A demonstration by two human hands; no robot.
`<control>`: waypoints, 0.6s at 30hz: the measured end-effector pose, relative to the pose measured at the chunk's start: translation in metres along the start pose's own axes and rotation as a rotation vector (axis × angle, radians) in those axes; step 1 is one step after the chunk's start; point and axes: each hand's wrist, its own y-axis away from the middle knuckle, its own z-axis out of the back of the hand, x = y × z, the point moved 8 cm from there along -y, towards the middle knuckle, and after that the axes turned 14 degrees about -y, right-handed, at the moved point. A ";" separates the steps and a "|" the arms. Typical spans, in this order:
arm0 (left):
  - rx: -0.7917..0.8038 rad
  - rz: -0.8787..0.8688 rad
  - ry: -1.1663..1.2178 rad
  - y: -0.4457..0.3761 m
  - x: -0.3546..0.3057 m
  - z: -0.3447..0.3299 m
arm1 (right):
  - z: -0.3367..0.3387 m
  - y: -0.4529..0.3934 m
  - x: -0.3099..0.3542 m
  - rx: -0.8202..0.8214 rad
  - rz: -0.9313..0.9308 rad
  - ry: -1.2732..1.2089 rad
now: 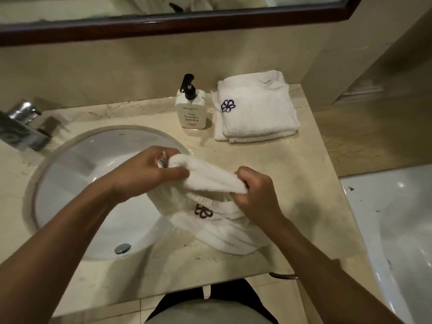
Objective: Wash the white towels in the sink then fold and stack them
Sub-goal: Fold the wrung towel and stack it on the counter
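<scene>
The left hand (pixel 149 170) and the right hand (pixel 256 190) are both gripping a white terry towel with a dark flower emblem (pixel 210 183), each with fingers curled around one end of its raised upper fold. The lower part of this towel is lying bunched on the beige marble counter (pixel 292 171), partly over the right rim of the round white sink (pixel 77 164). A stack of folded white towels (pixel 254 111) is resting at the back of the counter, just beside a white soap bottle with a black pump (pixel 190 111). A chrome faucet (pixel 21 122) is standing at the left of the sink.
</scene>
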 end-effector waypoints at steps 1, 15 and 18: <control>-0.087 -0.020 -0.133 -0.003 0.006 0.002 | -0.003 -0.001 -0.009 0.058 -0.123 -0.068; -0.464 -0.273 -0.601 0.006 0.009 0.024 | 0.032 -0.017 0.018 -0.052 0.035 0.207; -0.158 -0.160 -0.175 -0.003 0.008 0.001 | 0.036 -0.015 0.027 -0.144 0.071 0.137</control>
